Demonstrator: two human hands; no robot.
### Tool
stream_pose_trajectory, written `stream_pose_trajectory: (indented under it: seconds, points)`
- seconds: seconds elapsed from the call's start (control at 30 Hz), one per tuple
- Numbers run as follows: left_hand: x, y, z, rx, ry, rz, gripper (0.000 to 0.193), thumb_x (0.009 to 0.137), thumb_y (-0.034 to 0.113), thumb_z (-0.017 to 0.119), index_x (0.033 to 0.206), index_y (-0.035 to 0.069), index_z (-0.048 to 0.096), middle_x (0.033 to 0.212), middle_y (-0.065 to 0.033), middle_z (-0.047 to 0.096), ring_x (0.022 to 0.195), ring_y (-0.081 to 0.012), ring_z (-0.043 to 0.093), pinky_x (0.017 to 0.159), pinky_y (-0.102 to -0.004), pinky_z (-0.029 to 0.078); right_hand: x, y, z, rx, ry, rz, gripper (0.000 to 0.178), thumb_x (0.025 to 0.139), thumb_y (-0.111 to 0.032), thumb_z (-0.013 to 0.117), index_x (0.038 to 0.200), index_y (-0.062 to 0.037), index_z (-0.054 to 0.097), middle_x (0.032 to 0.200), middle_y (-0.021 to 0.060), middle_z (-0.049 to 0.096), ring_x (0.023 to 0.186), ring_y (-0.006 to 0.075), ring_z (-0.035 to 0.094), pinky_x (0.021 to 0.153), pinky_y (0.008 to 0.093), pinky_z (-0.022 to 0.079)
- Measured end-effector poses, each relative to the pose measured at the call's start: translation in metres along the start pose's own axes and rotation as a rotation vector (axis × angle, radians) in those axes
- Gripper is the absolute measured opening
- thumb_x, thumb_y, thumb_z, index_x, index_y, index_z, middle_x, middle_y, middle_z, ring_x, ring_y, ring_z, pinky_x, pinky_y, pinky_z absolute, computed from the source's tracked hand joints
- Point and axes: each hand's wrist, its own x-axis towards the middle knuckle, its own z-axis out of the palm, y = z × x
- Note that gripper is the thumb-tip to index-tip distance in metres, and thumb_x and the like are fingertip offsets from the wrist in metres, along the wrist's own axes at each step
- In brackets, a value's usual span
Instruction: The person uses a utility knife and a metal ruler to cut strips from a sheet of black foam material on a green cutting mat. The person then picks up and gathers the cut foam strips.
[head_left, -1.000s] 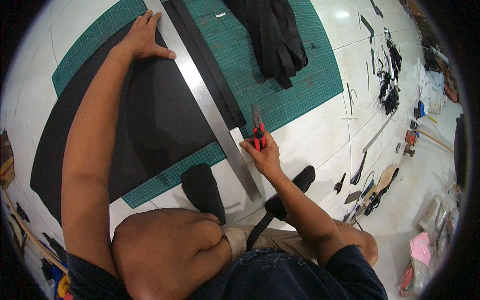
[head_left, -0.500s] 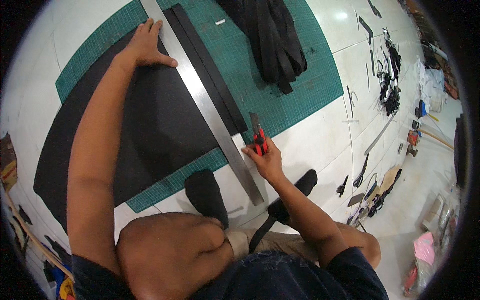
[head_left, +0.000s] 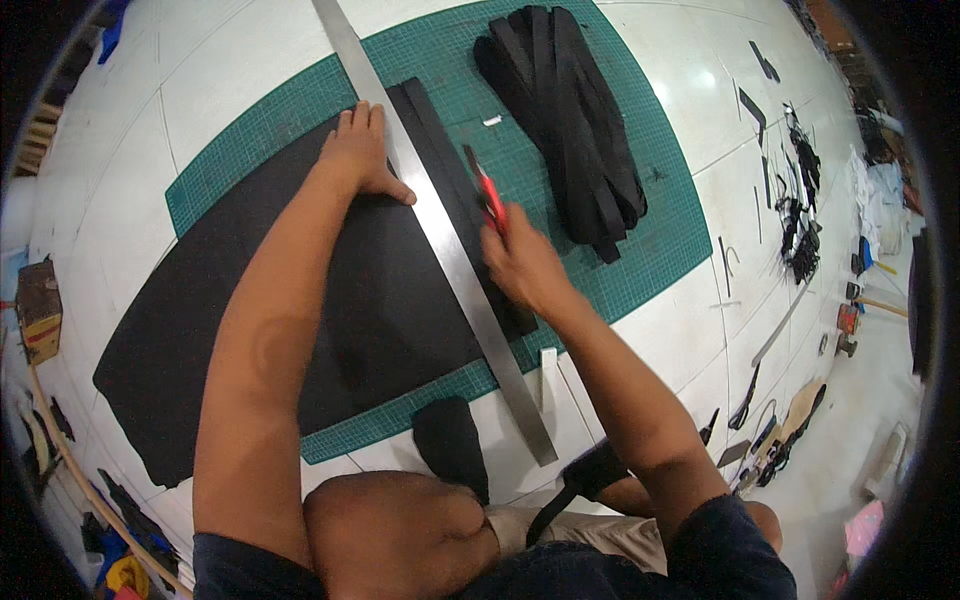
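Note:
A long steel ruler (head_left: 445,250) lies slantwise over a black fabric-like sheet (head_left: 390,300) on a green cutting mat (head_left: 670,215). My left hand (head_left: 356,160) presses on the ruler's left edge and the sheet near the far end, fingers and thumb spread. Closed round a red utility knife (head_left: 490,195), my right hand (head_left: 525,262) is just right of the ruler, over narrow black strips (head_left: 437,140). The knife's dark blade points away from me, toward the far side. I cannot tell whether its tip touches anything.
A folded bundle of black straps (head_left: 570,120) lies on the mat's far right, near a small white piece (head_left: 492,121). Black scraps (head_left: 800,230) and scissors (head_left: 745,400) are on the tiled floor at right. My feet are close to the mat's near edge.
My right hand has moved with the knife from the ruler's near end to farther along its right side, over the strips. My left hand stays on the ruler. The whole view has shifted.

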Motion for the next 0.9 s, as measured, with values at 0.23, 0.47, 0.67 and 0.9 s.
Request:
stream_pose_trajectory:
  seconds: [0.23, 0.47, 0.67, 0.9]
  points:
    - [-0.002, 0.003, -0.005, -0.011, -0.023, -0.010, 0.153, 0.040, 0.060, 0.095, 0.155, -0.003, 0.017, 0.162, -0.0241, 0.020, 0.149, -0.0444, 0.022, 0.117, -0.0522, 0.035, 0.110, -0.086, 0.024, -0.242, 0.016, -0.155, 0.033, 0.097, -0.022, 0.050, 0.117, 0.0040, 0.044, 0.105, 0.0355, 0.065, 0.101, 0.0519, 0.064, 0.091, 0.0586, 0.049]
    - [-0.007, 0.001, -0.008, -0.020, -0.018, -0.013, 0.153, 0.041, 0.060, 0.095, 0.156, -0.001, 0.016, 0.163, -0.0226, 0.019, 0.151, -0.0417, 0.021, 0.117, -0.0508, 0.035, 0.137, -0.100, 0.031, -0.246, -0.052, -0.096, 0.034, 0.095, -0.018, 0.050, 0.120, 0.0035, 0.045, 0.119, 0.0328, 0.063, 0.113, 0.0484, 0.062, 0.097, 0.0537, 0.049]
    - [-0.003, 0.005, -0.012, 0.020, -0.023, 0.019, 0.153, 0.040, 0.061, 0.095, 0.156, -0.001, 0.018, 0.162, -0.0225, 0.022, 0.148, -0.0409, 0.027, 0.114, -0.0507, 0.039, 0.147, -0.114, 0.018, -0.266, -0.099, -0.061, 0.034, 0.095, -0.019, 0.052, 0.122, 0.0024, 0.048, 0.119, 0.0312, 0.064, 0.113, 0.0472, 0.063, 0.096, 0.0524, 0.050]
    - [-0.003, 0.000, -0.005, 0.016, 0.042, 0.022, 0.148, 0.041, 0.062, 0.094, 0.154, -0.002, 0.022, 0.160, -0.0222, 0.027, 0.146, -0.0413, 0.030, 0.111, -0.0506, 0.042, 0.022, -0.033, 0.015, -0.242, -0.251, -0.002, 0.030, 0.094, -0.016, 0.050, 0.119, 0.0004, 0.041, 0.102, 0.0339, 0.066, 0.098, 0.0509, 0.065, 0.087, 0.0590, 0.050]
